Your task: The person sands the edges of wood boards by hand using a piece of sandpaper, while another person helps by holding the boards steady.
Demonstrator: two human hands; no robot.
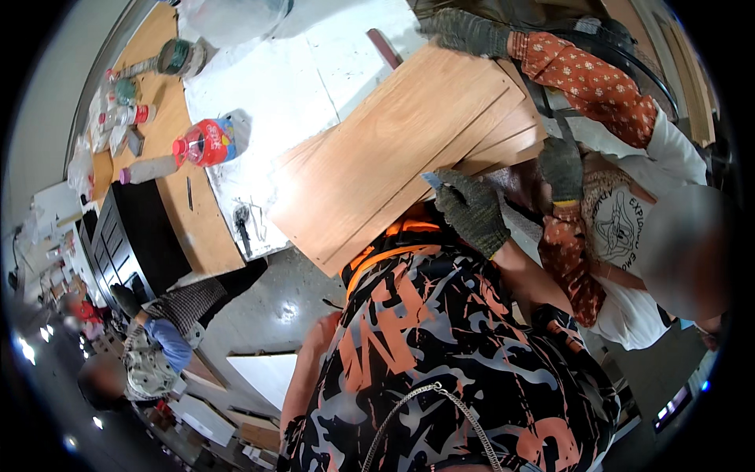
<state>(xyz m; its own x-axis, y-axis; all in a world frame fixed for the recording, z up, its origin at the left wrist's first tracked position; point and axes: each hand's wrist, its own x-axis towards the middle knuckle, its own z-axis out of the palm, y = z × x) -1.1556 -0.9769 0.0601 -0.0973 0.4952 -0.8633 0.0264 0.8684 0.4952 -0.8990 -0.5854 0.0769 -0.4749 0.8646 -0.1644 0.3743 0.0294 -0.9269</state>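
My right hand [473,211], in a dark grey knit glove, is closed at the near right edge of a stack of wood-grain boards [385,149]. A small pale blue piece [431,180] sticks out from its fingertips; its kind is unclear. My left forearm [309,354] hangs beside my patterned shirt, and the hand is hidden. Several boards lie fanned out, the top one long and flat. Across from my right hand, a co-worker's gloved hand [469,33] rests by the boards' far corner. Their other gloved hand [561,169] is near the boards' right end.
The boards lie on a white-topped table [291,79]. To the left stand a red-capped bottle [206,143], a smaller bottle [149,169], a tape roll [177,57] and a pen [189,193]. A dark tool [243,223] lies near the table edge. Another person [153,354] works at lower left.
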